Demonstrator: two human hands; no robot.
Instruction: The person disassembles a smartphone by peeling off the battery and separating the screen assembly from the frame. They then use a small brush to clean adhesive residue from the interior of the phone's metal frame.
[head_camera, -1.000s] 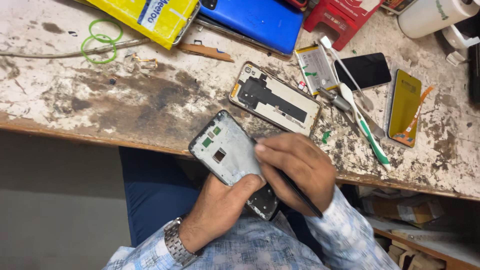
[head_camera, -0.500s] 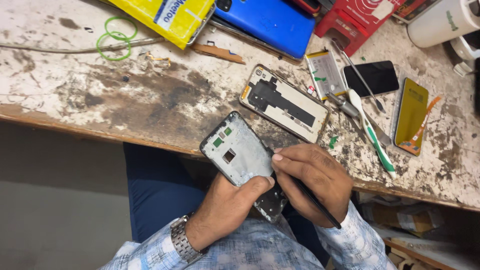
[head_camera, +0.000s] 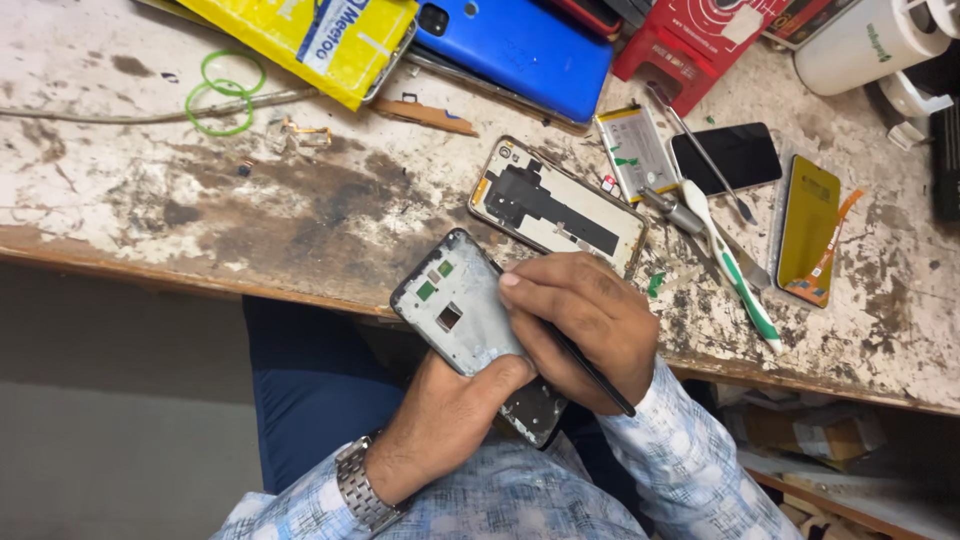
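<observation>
Grey metal, matte and rectangular with small cut-outs, makes up the phone mid-frame (head_camera: 465, 315) that I take as my landmark; it hangs tilted just off the near edge of the workbench (head_camera: 150, 215). Below it, my left hand (head_camera: 445, 425) grips its lower end, thumb pressed over the face. To its right, my right hand (head_camera: 580, 325) closes around a thin black tool (head_camera: 595, 375), fingertips touching the frame's edge. Up and left of the frame lie green rubber bands (head_camera: 225, 90) and a yellow packet (head_camera: 310, 40). Above it rests a glossy blue phone back (head_camera: 515, 50); up and right, an opened phone body (head_camera: 555, 205). Farther right sits a white-and-green toothbrush (head_camera: 735, 265). Worn, stained white paint covers the wooden bench.
</observation>
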